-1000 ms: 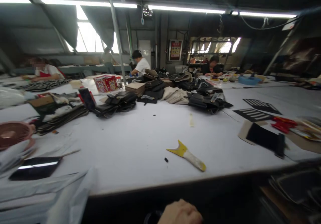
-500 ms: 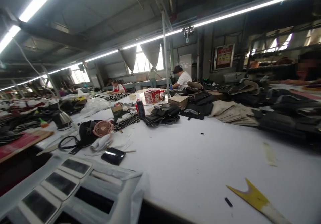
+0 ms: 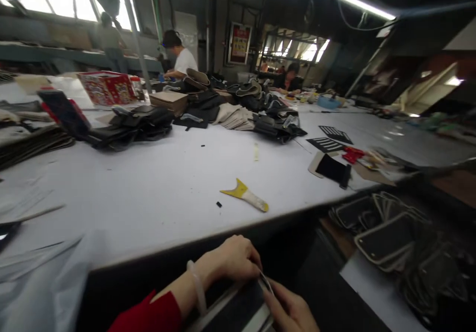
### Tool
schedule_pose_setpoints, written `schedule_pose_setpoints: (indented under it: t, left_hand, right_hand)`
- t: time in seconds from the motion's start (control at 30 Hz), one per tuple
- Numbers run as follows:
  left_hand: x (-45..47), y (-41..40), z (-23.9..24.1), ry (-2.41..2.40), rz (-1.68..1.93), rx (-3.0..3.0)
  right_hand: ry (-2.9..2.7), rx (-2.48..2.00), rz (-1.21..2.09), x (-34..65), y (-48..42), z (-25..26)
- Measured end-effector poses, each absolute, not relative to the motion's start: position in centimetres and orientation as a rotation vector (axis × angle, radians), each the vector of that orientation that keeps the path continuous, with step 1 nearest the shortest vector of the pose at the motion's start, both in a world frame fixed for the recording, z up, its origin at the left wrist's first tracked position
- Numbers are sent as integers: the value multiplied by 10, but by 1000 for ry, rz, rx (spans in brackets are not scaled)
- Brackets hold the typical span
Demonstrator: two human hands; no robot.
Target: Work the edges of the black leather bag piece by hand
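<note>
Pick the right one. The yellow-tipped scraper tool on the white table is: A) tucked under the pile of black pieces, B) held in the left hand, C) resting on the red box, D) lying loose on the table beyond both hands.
D: the scraper lies alone on the white table, while the left hand and right hand grip a dark flat piece below the table edge.

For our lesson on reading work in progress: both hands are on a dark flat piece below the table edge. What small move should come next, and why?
Probably lift the dark flat piece up onto the bare white table. The left hand grips its upper edge and the right hand pinches its end, yet it sits low, in shadow under the table edge, where it is hard to see.
</note>
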State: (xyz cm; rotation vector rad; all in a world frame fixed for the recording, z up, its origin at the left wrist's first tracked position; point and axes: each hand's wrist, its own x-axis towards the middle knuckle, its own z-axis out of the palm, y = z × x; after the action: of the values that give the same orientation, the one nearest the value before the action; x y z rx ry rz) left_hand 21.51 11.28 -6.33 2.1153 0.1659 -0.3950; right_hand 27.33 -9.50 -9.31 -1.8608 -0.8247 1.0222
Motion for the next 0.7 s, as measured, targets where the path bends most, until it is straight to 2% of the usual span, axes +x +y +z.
schedule_pose_setpoints:
  t: [0.3,0.7]
  left_hand:
    - [199,127,-62,145,-345,1999]
    - [192,121,-58,43,-199,1990]
  right_hand:
    - [-730,-1875,978,267,-95,-111]
    - [-815,-1981,635,259,-94,-134]
